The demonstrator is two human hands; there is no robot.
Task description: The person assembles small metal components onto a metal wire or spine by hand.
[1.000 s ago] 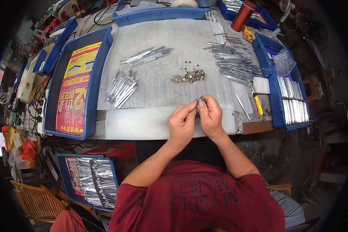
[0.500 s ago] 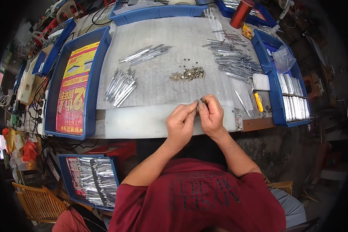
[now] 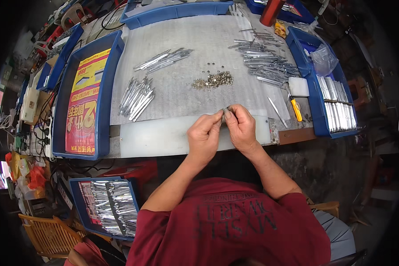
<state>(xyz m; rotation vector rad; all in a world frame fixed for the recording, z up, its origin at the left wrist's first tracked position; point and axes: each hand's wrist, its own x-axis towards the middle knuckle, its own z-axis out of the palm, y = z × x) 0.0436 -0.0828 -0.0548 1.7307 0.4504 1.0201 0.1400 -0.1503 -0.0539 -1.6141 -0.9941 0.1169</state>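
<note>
1. The fingers (image 3: 216, 117) of both hands meet tip to tip, thumbs and forefingers pressed together and pinching a small grey piece (image 3: 226, 109); it is mostly hidden, and too small to tell what it is.
2. The left hand (image 3: 203, 136) and the right hand (image 3: 243, 129) have their other fingers curled in; how those fingers close underneath cannot be told.
3. Both hands, with the piece between them, are over the far edge of a whitish board (image 3: 164, 137) along the near side of the table.
4. Beyond the fingertips, a heap of small brassy and silvery parts (image 3: 215, 80) lies on a pale sheet (image 3: 173, 93), a few of them apart on its far side.
5. To the left of the heap lie two loose bundles of slim metal strips (image 3: 137, 99); to the right is a larger pile of strips (image 3: 270, 64).
6. Near the right hand, a single pointed strip (image 3: 277, 112) lies beside a yellow-handled tool (image 3: 296, 110), with a white block (image 3: 299, 87) just beyond.
7. Farther out, the right-hand blue tray (image 3: 318, 116) holds rows of bright strips and a clear plastic bag (image 3: 324, 60); the left-hand blue tray (image 3: 103, 106) is lined with a red and yellow printed sheet (image 3: 82, 124).
</note>
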